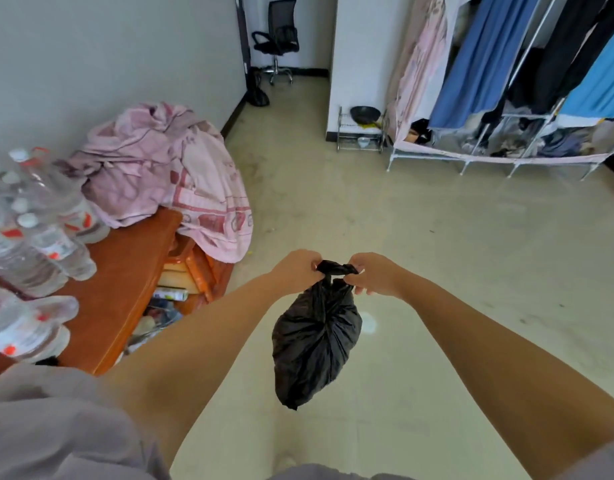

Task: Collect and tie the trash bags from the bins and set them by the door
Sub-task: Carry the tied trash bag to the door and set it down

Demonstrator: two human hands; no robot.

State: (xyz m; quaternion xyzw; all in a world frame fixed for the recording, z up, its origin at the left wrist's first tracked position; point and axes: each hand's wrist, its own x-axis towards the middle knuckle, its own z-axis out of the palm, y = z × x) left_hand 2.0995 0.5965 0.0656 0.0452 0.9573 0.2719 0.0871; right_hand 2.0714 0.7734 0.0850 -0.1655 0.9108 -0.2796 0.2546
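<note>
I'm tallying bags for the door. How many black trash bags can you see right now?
2. One black trash bag hangs in mid-air, its top pinched between the left hand and right hand. A possible second dark bag lies by the far doorway.

One black trash bag (pixel 316 341), one office chair (pixel 276 36).

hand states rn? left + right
Left hand: closed, pinching one end of the bag top.
Right hand: closed, pinching the other end of the bag top.
</note>
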